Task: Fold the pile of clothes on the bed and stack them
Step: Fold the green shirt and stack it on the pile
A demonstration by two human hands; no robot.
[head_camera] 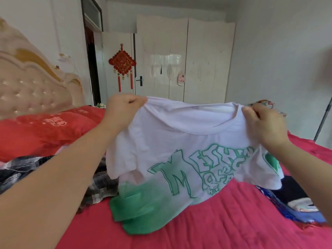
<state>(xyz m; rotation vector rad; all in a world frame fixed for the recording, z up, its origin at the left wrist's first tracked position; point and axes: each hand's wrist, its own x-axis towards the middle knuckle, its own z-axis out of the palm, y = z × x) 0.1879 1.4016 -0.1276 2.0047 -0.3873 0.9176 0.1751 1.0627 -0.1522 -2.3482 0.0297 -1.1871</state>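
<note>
Holding a white-and-green T-shirt point(179, 150) up by its shoulders, the left hand point(124, 108) and right hand point(264, 121) pinch it above the bed point(224, 221), hem trailing; a plaid garment point(100, 184) and dark clothes point(291, 200) lie unfolded, no stack visible.

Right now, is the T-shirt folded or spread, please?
Spread: left hand and right hand hold the T-shirt up by its shoulders; hem rests on the bed.
</note>
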